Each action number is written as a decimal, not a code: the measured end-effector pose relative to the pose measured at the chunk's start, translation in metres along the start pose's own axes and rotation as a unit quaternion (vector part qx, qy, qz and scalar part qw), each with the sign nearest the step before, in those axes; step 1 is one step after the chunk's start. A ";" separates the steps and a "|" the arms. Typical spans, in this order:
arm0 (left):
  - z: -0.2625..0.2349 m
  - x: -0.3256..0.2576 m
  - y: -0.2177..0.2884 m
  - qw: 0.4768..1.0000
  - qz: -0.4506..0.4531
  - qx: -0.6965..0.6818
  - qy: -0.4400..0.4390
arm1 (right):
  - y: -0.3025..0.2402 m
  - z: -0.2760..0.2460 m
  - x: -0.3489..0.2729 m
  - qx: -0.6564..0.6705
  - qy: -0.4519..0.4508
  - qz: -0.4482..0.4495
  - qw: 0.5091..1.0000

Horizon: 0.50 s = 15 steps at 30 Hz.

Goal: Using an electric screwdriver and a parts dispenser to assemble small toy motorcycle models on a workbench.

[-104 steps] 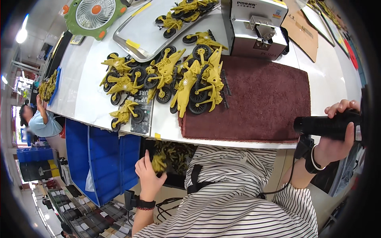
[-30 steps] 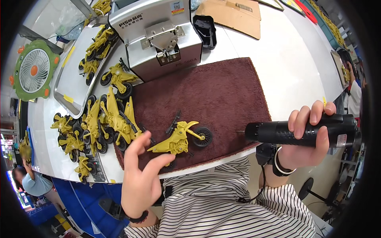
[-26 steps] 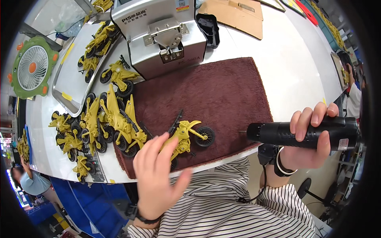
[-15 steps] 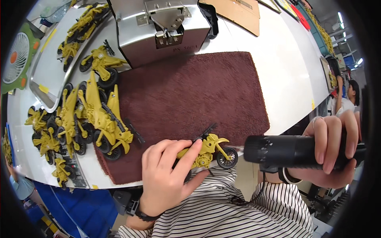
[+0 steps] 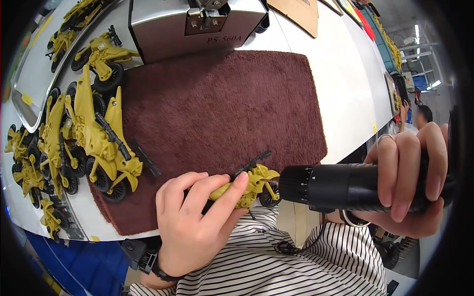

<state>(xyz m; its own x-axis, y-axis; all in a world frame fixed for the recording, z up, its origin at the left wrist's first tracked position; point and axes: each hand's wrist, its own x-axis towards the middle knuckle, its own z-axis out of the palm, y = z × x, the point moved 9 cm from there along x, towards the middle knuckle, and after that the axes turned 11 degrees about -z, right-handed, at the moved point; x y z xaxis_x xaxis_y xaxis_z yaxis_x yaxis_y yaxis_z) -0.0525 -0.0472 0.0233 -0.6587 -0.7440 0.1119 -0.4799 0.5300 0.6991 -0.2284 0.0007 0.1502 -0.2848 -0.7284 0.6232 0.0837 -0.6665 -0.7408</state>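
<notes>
Since half a second earlier, the black cylindrical power screwdriver (image 5: 345, 187), gripped by the right hand (image 5: 410, 182), had closed on the yellow plastic toy motorcycle (image 5: 249, 182) pinched in the left hand (image 5: 192, 227) fingers, which a slipping tip might have jabbed.

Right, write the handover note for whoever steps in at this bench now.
Left hand: grips one yellow toy motorcycle at the near edge of the brown mat.
Right hand: wrapped around the black electric screwdriver, its tip at the motorcycle's rear wheel end.
Other yellow motorcycles lie piled on the mat's left edge and the white table; more sit in the metal tray.
Done: one motorcycle picked and presented to the tool.
Left: cannot tell whether any screw is in; the pile looks untouched.
</notes>
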 end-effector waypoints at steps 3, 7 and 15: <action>0.000 0.001 0.001 1.000 -0.002 -0.002 -0.002 | 0.010 0.003 -0.003 0.027 -0.003 0.033 0.999; 0.001 0.002 0.000 1.000 -0.002 -0.010 -0.003 | 0.012 0.004 -0.006 0.037 -0.003 0.040 0.998; 0.000 0.003 -0.001 1.000 -0.009 -0.006 -0.003 | -0.004 0.013 -0.008 0.006 -0.001 -0.094 0.996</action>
<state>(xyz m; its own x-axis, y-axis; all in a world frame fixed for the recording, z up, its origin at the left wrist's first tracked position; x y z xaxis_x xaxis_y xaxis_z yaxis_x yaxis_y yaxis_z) -0.0541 -0.0500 0.0233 -0.6535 -0.7510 0.0951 -0.4853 0.5120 0.7088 -0.2138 0.0070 0.1515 -0.2938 -0.5907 0.7515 0.0412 -0.7933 -0.6075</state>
